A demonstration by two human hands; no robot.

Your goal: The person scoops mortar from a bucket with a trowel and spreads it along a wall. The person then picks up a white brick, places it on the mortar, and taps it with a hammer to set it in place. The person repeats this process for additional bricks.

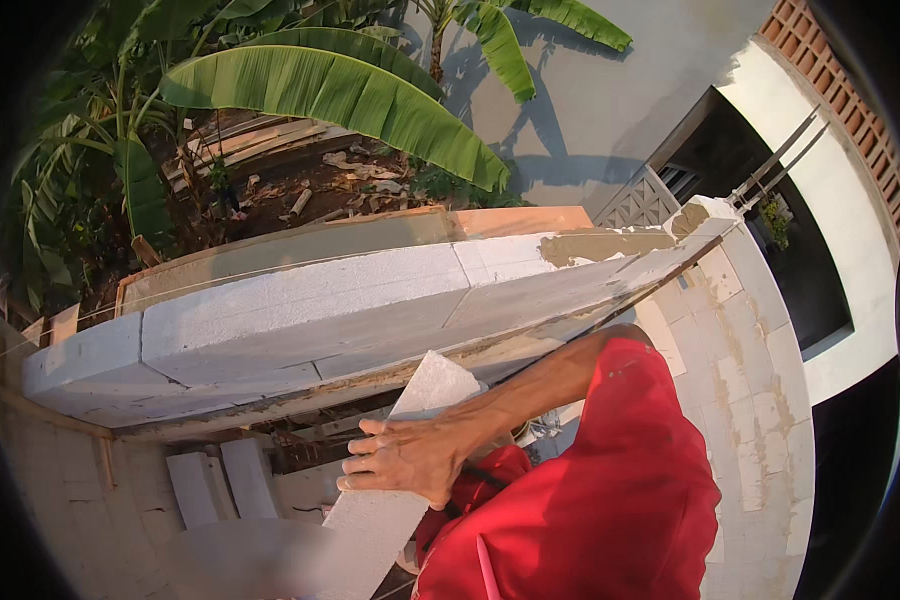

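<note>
My right hand point(405, 458) lies palm down across a long white lightweight concrete block point(375, 525). Its fingers reach over the block's left edge, and the thumb is on the side nearer me. The block is tilted, its far end pointing up toward the wall. Beyond it runs a wall of white blocks point(310, 300), crossing the view from left to right. Grey mortar point(605, 246) is spread on top of the wall toward its right end. My left hand does not show. The block's lower end runs out at the bottom of the view.
A thin string runs along the wall top. Two white blocks point(198, 488) stand below at the left, near a blurred patch. A wooden plank point(300, 262) lines the wall's far side. Banana plants point(310, 90) and stacked boards point(260, 143) lie beyond. Rods point(770, 165) stick out at the right end.
</note>
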